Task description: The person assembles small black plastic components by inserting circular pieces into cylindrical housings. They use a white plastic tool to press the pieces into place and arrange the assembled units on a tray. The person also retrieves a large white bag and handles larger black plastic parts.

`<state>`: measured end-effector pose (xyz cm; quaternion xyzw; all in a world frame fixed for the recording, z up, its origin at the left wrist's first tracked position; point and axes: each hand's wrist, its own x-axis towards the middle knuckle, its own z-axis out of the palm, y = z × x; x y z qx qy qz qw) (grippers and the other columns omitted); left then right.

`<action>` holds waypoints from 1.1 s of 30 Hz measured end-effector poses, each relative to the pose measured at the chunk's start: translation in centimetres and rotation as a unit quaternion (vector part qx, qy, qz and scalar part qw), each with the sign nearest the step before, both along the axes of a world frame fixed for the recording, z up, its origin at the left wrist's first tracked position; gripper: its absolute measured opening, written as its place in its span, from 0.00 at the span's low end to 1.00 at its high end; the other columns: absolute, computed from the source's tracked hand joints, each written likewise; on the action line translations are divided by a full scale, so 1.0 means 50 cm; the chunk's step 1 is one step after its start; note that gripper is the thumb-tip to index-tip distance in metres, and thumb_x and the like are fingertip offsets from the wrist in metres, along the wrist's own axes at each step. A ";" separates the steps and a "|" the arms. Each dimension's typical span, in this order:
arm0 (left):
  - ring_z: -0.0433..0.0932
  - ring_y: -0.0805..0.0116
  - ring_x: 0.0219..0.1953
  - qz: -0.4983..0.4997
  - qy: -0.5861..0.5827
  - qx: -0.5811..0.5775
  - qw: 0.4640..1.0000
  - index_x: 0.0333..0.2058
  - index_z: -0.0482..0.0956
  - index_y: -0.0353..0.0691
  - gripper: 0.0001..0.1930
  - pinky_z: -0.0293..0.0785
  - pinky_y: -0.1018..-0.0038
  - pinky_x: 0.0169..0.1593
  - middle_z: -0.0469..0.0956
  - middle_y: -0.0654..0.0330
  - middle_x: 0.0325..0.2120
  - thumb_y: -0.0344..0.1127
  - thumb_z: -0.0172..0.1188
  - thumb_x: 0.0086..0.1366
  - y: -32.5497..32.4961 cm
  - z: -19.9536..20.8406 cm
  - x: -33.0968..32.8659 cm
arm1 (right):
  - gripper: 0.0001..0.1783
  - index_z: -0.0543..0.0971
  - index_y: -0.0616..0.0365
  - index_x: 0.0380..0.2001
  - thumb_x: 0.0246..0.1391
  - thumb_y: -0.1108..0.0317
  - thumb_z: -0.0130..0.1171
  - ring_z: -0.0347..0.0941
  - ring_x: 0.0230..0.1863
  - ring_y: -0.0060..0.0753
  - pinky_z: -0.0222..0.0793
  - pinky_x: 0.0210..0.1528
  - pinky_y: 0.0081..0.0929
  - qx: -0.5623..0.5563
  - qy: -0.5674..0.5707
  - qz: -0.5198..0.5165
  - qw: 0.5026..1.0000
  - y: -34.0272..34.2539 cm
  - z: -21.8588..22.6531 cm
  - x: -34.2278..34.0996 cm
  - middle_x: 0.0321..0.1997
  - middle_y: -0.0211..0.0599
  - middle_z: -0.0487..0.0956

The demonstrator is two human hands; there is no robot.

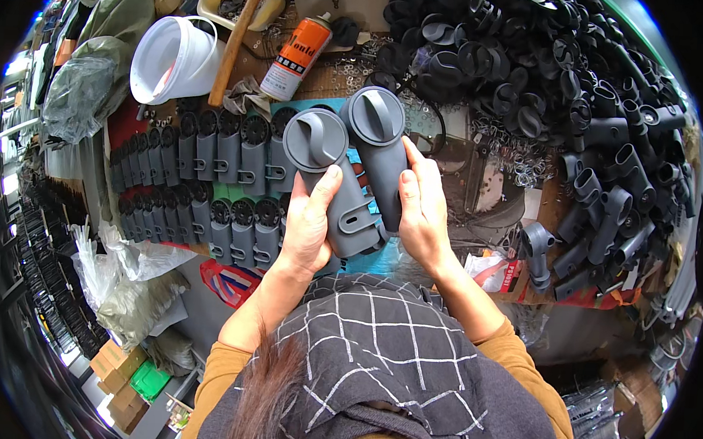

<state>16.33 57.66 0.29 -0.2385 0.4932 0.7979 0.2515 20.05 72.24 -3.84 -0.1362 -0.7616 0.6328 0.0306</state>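
Two dark grey plastic tube housings with round knob caps are in my hands, side by side over the bench. My left hand (310, 227) is closed round the left housing (350, 217), its thumb along the body just below the cap. That housing has a slotted tab low on its side. The right housing (383, 180) sits a little farther off, gripped by my right hand (423, 209) along its right side. Both caps face up, each with a curved raised grip. The fingers beneath the housings are mostly hidden.
Rows of similar grey housings (253, 147) stand at the left. Black knob caps (475, 59) are heaped far right, above loose tube housings (607, 205). Small metal clips (521, 161) lie between. An orange spray can (298, 56), a wooden-handled tool (240, 43) and a white bucket (159, 58) stand behind.
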 end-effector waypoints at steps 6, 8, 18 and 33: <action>0.76 0.62 0.46 -0.003 0.022 -0.025 0.999 0.55 0.61 0.41 0.21 0.78 0.68 0.46 0.73 0.52 0.46 0.35 0.55 0.66 0.008 0.003 0.000 | 0.28 0.63 0.65 0.60 0.61 0.60 0.50 0.67 0.52 0.42 0.61 0.57 0.33 -0.079 0.007 -0.008 0.997 0.000 -0.017 0.004 0.50 0.47 0.69; 0.74 0.66 0.47 -0.001 0.040 -0.018 0.999 0.57 0.61 0.43 0.22 0.76 0.70 0.48 0.73 0.55 0.45 0.33 0.56 0.66 0.008 -0.004 0.001 | 0.33 0.62 0.65 0.61 0.57 0.57 0.56 0.67 0.53 0.45 0.60 0.58 0.34 -0.075 0.001 -0.007 0.997 -0.006 -0.016 0.003 0.50 0.48 0.69; 0.75 0.72 0.32 -0.017 -0.214 0.634 0.743 0.42 0.71 0.38 0.18 0.75 0.73 0.37 0.76 0.65 0.28 0.46 0.61 0.62 -0.085 -0.031 -0.035 | 0.46 0.59 0.64 0.62 0.45 0.45 0.53 0.75 0.35 0.40 0.77 0.33 0.37 -0.848 -0.139 0.125 0.496 0.005 -0.023 0.004 0.43 0.51 0.75; 0.81 0.69 0.24 -0.225 0.024 0.794 0.564 0.27 0.77 0.34 0.08 0.79 0.80 0.28 0.82 0.54 0.26 0.26 0.53 0.65 -0.055 -0.073 -0.043 | 0.51 0.51 0.69 0.65 0.46 0.46 0.51 0.75 0.32 0.44 0.74 0.28 0.35 -0.919 -0.127 0.196 0.317 -0.032 -0.057 0.019 0.41 0.59 0.73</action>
